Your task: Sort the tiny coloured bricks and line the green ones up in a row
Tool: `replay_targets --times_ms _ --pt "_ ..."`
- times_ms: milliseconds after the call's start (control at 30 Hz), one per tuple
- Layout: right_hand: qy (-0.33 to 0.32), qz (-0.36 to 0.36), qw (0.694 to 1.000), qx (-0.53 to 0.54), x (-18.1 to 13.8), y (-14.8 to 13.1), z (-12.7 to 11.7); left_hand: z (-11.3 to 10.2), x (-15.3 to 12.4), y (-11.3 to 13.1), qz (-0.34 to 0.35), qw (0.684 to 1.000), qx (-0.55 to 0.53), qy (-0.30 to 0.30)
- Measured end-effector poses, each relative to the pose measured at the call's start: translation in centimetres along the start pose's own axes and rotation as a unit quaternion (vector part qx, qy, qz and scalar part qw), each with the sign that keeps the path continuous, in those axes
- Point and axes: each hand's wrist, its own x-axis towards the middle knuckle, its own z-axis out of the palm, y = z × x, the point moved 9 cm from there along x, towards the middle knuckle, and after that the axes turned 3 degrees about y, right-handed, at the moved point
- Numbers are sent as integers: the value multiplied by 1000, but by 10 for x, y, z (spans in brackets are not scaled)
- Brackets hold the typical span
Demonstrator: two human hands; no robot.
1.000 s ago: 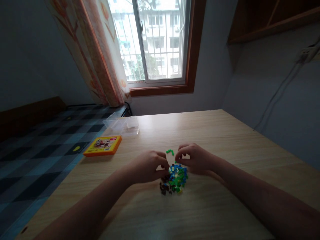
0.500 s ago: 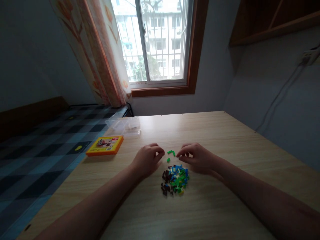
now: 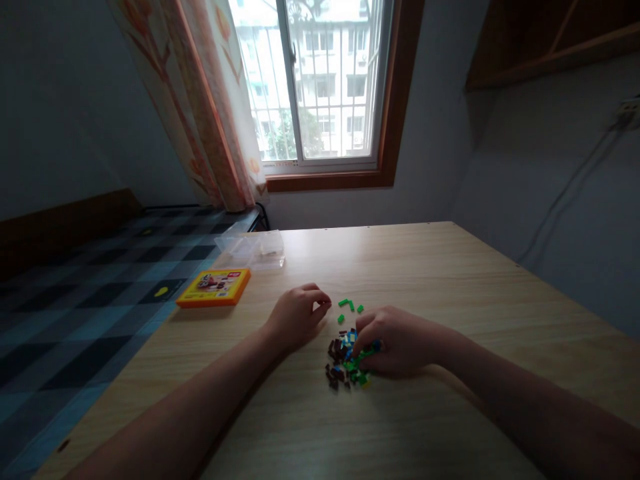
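- Right hand (image 3: 393,339) is now reaching into the brick pile (image 3: 340,350), lower centre; fingers curling, can't tell if gripping.
- Fourth green brick (image 3: 360,309) is now showing beside three others; set-apart group is growing.
- Left hand (image 3: 296,312) is staying centre, curled; grip unclear.

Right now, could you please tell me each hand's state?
Left hand: fingers curled; whether it holds anything cannot be told.
Right hand: fingers at the brick pile; grip cannot be told.

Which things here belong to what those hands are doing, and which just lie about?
Seemingly in use:
pile of small coloured pieces, right hand at it
loose green pieces, beside the left hand

Seemingly just lying about:
yellow-orange box
clear plastic container
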Motion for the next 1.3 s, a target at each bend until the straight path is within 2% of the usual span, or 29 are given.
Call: replay_targets --times_ms 133,300,400,567,700,900,1133,1300 --pt "-5 4 1000 7 1 1 0 0 0 1 0 1000 3 -5" --pt "8 29 997 77 3 6 -6 -3 0 7 8 1000 -1 -7" --pt "58 65 992 95 2 27 -20 -2 -1 10 16 1000 -5 -17" --pt "144 149 978 25 -9 78 -41 0 -2 11 23 999 -10 -27" --pt "150 183 971 -9 -16 97 -41 -1 -2 13 25 999 -9 -26" --pt "160 159 974 10 -12 82 -42 0 -2 17 39 999 -14 -35" --pt "64 98 989 90 -6 50 -26 8 -6 22 66 994 -32 -84" --pt "16 86 991 106 -4 37 -17 11 -8 23 87 992 -17 -95"
